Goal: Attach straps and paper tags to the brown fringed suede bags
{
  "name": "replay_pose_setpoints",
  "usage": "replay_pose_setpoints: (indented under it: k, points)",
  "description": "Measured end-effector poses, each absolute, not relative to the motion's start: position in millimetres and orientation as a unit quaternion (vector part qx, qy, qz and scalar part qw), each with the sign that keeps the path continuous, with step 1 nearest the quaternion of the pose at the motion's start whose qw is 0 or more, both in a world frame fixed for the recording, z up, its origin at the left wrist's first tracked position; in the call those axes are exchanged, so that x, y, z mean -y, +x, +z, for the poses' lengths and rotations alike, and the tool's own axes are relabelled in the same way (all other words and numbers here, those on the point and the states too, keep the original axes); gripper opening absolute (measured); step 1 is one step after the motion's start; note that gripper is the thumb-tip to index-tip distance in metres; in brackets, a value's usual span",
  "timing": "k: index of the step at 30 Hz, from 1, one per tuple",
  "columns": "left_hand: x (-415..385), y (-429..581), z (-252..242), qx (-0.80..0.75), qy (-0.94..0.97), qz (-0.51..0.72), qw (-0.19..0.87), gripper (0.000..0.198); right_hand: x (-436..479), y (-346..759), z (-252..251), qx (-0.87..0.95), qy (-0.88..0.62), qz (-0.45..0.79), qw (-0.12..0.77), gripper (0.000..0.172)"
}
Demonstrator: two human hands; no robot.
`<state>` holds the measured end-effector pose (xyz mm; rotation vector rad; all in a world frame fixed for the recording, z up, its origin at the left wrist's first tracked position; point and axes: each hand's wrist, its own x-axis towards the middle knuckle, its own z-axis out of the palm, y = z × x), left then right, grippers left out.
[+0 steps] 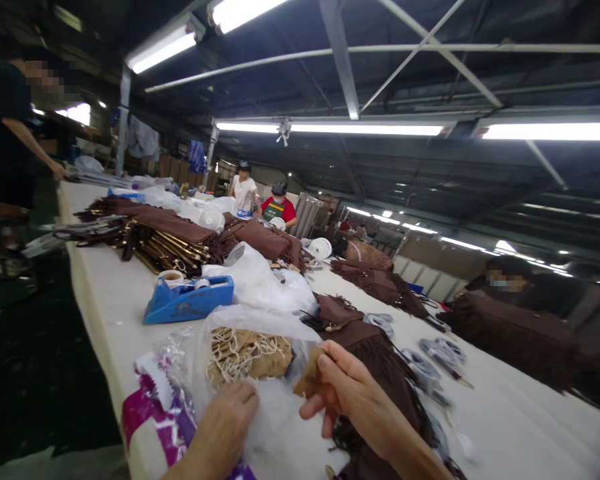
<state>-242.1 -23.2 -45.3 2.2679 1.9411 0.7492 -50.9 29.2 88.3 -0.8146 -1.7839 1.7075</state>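
Note:
My right hand [343, 387] pinches a small brown paper tag [309, 372] between thumb and fingers, above the edge of a clear plastic bag [205, 340]. Inside that bag lies a stack of brown tags [265, 355] with tangled white strings. My left hand [227, 420] is at the near side of the bag, its fingers curled together against the plastic just below the stack; the fingertips are partly hidden. A dark brown fringed bag [347, 327] lies flat beyond and under my right hand.
A blue tape dispenser [190, 303] stands behind the tags. Purple-and-white packaging [163, 413] lies at the left. Brown goods with gold zips [175, 230] are piled farther back. Grey strap coils [430, 367] rest at the right. Several people are around the white table [97, 273].

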Motion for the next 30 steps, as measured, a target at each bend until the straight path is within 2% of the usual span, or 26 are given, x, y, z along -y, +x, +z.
replay_pose_setpoints:
  k: [4,7,9,11,13,15,18,20,23,26,30]
  points:
    - [27,-249,-37,-0.610,0.748,0.261,0.015,0.037,-8,2,89,0.594,-0.331,0.632,0.371,0.051]
    - [31,-237,-23,-0.563,0.742,0.361,0.033,0.033,4,34,86,0.571,-0.349,0.619,0.411,0.052]
    - [34,-212,-11,-0.524,0.718,0.436,0.141,0.029,14,52,86,0.563,-0.353,0.613,0.428,0.051]
    - [38,-175,-1,-0.469,0.681,0.460,0.323,0.040,24,69,90,0.555,-0.361,0.602,0.447,0.050]
    - [43,-131,2,-0.384,0.635,0.432,0.512,0.054,34,86,96,0.548,-0.372,0.584,0.468,0.049]
    - [48,-92,0,-0.302,0.575,0.382,0.658,0.062,44,104,101,0.542,-0.384,0.562,0.493,0.048]
    - [57,-53,-5,-0.255,0.495,0.301,0.774,0.063,60,136,103,0.529,-0.407,0.521,0.532,0.049]
    - [61,-41,-4,-0.266,0.504,0.260,0.779,0.058,73,160,99,0.515,-0.425,0.499,0.553,0.050]
    - [60,-33,1,-0.300,0.586,0.204,0.725,0.049,97,201,84,0.490,-0.456,0.489,0.560,0.047]
    - [56,-20,11,-0.304,0.656,0.168,0.670,0.037,127,238,64,0.488,-0.528,0.468,0.514,0.046]
    - [57,14,22,-0.256,0.797,0.132,0.531,0.021,176,251,47,0.491,-0.698,0.222,0.471,0.032]
